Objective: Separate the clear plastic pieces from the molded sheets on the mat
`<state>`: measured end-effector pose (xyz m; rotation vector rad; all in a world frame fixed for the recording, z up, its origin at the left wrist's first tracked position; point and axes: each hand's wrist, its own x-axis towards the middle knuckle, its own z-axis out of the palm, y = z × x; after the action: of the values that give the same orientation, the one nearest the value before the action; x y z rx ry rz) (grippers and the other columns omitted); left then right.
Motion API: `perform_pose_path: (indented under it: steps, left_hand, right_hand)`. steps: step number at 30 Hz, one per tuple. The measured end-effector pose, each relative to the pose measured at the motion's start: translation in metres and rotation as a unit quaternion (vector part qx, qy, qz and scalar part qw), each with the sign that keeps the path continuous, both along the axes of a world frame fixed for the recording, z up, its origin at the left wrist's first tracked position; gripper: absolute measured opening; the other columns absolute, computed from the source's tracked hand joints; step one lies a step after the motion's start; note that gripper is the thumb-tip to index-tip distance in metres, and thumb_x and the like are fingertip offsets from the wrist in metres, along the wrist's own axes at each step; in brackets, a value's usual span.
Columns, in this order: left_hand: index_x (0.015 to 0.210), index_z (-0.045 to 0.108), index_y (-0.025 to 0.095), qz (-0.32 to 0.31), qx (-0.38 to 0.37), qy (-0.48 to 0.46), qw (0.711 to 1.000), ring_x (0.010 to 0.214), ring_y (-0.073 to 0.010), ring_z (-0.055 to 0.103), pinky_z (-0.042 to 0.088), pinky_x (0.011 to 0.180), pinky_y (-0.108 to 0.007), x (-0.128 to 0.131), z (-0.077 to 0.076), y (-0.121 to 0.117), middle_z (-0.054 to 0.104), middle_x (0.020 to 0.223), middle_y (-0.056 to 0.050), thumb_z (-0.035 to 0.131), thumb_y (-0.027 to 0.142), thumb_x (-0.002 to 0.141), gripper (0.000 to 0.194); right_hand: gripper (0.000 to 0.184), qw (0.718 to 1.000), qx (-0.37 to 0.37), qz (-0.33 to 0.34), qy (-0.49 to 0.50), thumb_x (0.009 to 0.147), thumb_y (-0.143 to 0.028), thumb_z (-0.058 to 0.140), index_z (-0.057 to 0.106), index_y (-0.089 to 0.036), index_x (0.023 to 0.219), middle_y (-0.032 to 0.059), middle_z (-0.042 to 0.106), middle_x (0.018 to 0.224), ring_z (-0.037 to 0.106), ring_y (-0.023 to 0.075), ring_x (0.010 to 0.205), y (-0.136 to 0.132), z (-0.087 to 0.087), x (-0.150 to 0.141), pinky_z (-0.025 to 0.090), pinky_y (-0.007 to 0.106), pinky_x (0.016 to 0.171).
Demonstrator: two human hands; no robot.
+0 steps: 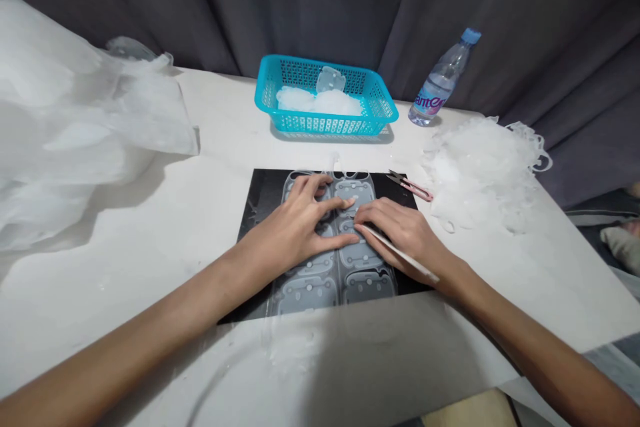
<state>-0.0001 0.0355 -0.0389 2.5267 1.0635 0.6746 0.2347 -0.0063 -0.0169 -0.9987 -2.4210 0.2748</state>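
Observation:
A translucent moulded sheet of rounded pieces (320,280) lies on a black mat (260,203) at the table's middle. My left hand (300,227) presses flat on the sheet, fingers spread over its upper pieces. My right hand (400,230) rests beside it on the sheet and grips a thin white stick-like tool (400,252), whose tip points at the sheet near my left fingertips.
A turquoise basket (380,107) holding clear pieces stands at the back. A water bottle (443,80) is behind right. Small pink snips (413,185) lie by the mat. Clear trimmings (480,170) pile at right, plastic bags (75,127) at left.

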Motion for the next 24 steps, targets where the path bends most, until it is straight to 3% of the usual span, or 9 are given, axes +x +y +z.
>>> perform_pose_path:
  steps: [4,10,20,24]
  left_hand:
    - [0.132,0.072,0.023,0.002,-0.003,0.002,1.0,0.136,-0.0362,0.047,0.053,0.108,-0.056,-0.001,-0.001,0.0,0.048,0.147,-0.016,0.072,0.063,0.09,0.058]
    - [0.134,0.071,0.025,0.003,-0.008,0.015,1.0,0.137,-0.0362,0.047,0.051,0.11,-0.057,-0.002,0.003,-0.002,0.046,0.149,-0.015,0.071,0.064,0.09,0.059]
    - [0.127,0.074,0.025,0.047,-0.001,0.032,0.998,0.135,-0.0373,0.047,0.049,0.112,-0.061,0.008,0.012,-0.009,0.051,0.143,-0.014,0.066,0.058,0.096,0.046]
    - [0.129,0.074,0.028,0.023,0.021,0.048,0.998,0.133,-0.0374,0.048,0.05,0.11,-0.061,0.011,0.013,-0.01,0.054,0.141,-0.013,0.065,0.055,0.098,0.042]
  right_hand:
    - [0.014,0.999,0.006,0.037,-0.004,0.107,-0.017,0.049,0.064,-0.016,0.108,0.0125,0.073,0.107,0.068,0.0241,0.1,0.003,-0.003,0.007,0.055,0.038,0.086]
    - [0.008,0.981,-0.155,0.005,0.12,0.104,-0.026,0.061,0.068,-0.023,0.106,0.006,0.073,0.107,0.07,0.0208,0.103,0.01,-0.001,0.027,0.055,0.037,0.094]
    - [0.006,0.982,-0.146,0.01,0.119,0.101,-0.027,0.067,0.072,-0.024,0.104,0.004,0.076,0.105,0.069,0.0209,0.101,0.019,-0.001,0.038,0.054,0.039,0.093]
    - [0.008,0.984,-0.138,0.03,0.111,0.102,-0.028,0.066,0.071,-0.024,0.106,0.004,0.076,0.108,0.068,0.0211,0.103,0.021,-0.003,0.037,0.054,0.039,0.094]
